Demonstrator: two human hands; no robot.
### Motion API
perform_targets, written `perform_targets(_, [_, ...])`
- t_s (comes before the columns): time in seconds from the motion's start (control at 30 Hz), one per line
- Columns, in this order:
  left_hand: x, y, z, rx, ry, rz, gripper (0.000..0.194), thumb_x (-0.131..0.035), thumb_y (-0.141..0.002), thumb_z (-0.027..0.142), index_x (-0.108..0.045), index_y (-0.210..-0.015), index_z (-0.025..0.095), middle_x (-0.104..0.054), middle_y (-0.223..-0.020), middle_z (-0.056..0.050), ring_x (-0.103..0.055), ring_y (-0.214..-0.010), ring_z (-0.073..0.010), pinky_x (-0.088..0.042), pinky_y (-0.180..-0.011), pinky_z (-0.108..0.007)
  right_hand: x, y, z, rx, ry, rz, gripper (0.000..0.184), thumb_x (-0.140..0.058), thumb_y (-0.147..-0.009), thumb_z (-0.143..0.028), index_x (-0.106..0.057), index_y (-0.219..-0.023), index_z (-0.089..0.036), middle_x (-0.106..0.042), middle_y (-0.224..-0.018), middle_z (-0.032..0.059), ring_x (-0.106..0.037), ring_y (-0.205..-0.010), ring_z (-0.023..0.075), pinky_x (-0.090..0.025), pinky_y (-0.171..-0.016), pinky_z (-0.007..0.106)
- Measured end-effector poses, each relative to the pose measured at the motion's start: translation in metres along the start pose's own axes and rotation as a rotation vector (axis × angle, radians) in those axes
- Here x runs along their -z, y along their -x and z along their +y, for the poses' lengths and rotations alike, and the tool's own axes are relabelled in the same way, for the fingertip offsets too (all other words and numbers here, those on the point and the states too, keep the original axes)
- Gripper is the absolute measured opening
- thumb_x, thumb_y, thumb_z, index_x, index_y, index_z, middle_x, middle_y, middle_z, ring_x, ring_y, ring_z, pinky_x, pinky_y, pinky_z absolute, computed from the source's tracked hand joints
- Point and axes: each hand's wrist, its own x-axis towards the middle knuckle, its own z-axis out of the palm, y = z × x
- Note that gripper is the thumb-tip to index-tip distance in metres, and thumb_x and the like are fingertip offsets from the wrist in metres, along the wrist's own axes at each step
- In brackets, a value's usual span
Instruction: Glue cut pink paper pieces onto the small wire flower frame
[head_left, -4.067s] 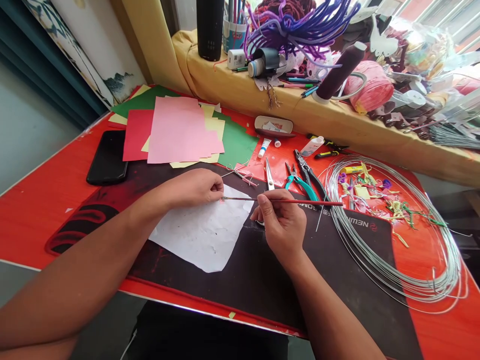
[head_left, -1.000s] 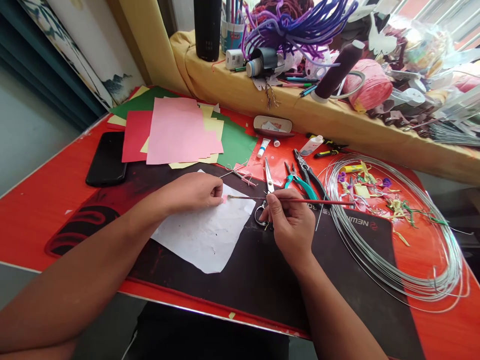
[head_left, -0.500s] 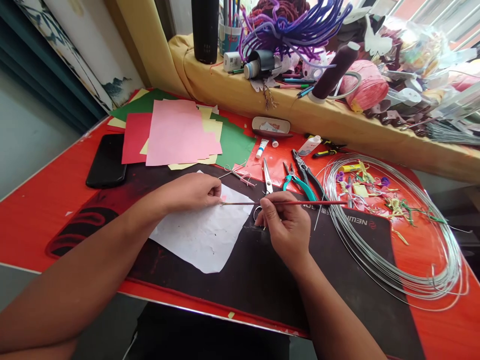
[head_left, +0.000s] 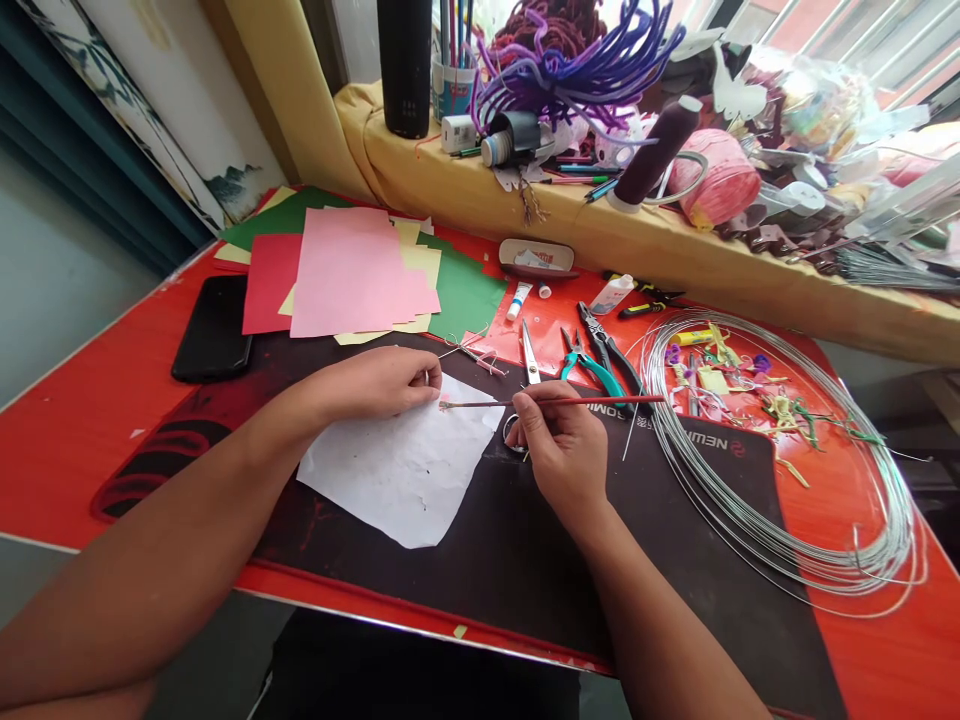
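My right hand is closed on a thin red-handled paintbrush that lies level, its tip pointing left. The tip meets a tiny pink piece pinched in my left hand, whose fingers are curled shut. Both hands hover over a white paper sheet lying on a black desk mat. Scissors lie just behind my right hand, their handles partly hidden by it.
Coloured paper sheets and a black phone lie at the back left. Pliers, a glue tube and a large wire coil with scraps fill the right. A cluttered sill runs behind the red table.
The brush tip has stayed at the pink piece with small back-and-forth strokes. My right hand has shifted slightly left. The view has tilted a little.
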Motion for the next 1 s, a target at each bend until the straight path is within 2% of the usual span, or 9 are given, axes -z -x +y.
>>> perform_targets(0.13, [-0.003,0.001,0.000,0.005,-0.021,0.006,0.031,-0.064,-0.090,0.039,-0.068,-0.117,0.024,-0.075,-0.099,-0.004,-0.068,-0.086,-0.0226,-0.041,-0.071,-0.031,0.006,-0.001,0.000,0.003,-0.036,0.094,0.014,-0.069,-0.105,-0.031,-0.067,-0.094,-0.024,-0.063,-0.064,-0.0058,-0.068,-0.052,0.0143,-0.051,-0.052,0.027])
perform_targets(0.3, [-0.005,0.004,0.007,0.010,-0.128,-0.004,0.033,-0.065,-0.090,0.037,-0.066,-0.121,0.025,-0.075,-0.102,-0.003,-0.067,-0.087,-0.0228,-0.038,-0.070,-0.032,0.014,-0.002,-0.003,0.034,-0.041,0.208,0.015,-0.072,-0.104,-0.035,-0.067,-0.097,-0.024,-0.063,-0.065,-0.0061,-0.070,-0.053,0.0150,-0.054,-0.052,0.027])
perform_targets(0.8, [-0.009,0.003,0.007,-0.045,-0.095,0.028,0.025,-0.061,-0.090,0.032,-0.068,-0.112,0.024,-0.073,-0.095,-0.003,-0.066,-0.081,-0.0222,-0.037,-0.069,-0.032,0.017,-0.004,-0.006,0.058,-0.093,0.258,0.016,-0.072,-0.104,-0.037,-0.067,-0.097,-0.023,-0.062,-0.068,-0.0058,-0.069,-0.053,0.0140,-0.056,-0.053,0.028])
perform_targets(1.0, [-0.009,0.002,0.003,-0.059,-0.058,0.026,0.025,-0.061,-0.087,0.032,-0.067,-0.110,0.024,-0.072,-0.092,-0.003,-0.066,-0.079,-0.0220,-0.037,-0.067,-0.031,0.016,-0.008,-0.007,0.040,-0.123,0.298,0.016,-0.074,-0.102,-0.036,-0.066,-0.096,-0.023,-0.061,-0.062,-0.0072,-0.068,-0.050,0.0145,-0.056,-0.051,0.027])
